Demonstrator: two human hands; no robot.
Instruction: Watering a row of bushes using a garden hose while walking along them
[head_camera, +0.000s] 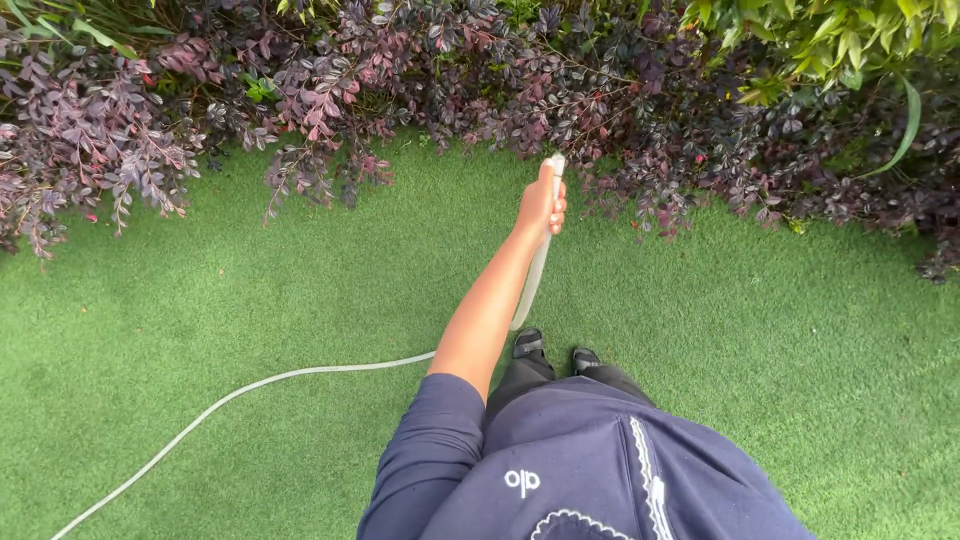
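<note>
My left hand (541, 203) is stretched out in front of me and shut on the end of a pale hose (527, 290). The hose tip (556, 163) points at the purple-leaved shrubs (330, 90) along the far edge of the lawn. From my hand the hose runs back under my forearm, then curves left across the grass (250, 385) to the bottom left corner. My right hand is out of sight. I wear a dark blue top (600, 470), and both my dark shoes (555, 348) show below the arm.
Green turf (780, 330) covers the ground on all sides. A dense border of purple and green bushes (820, 40) fills the top of the view, its branches overhanging the lawn edge.
</note>
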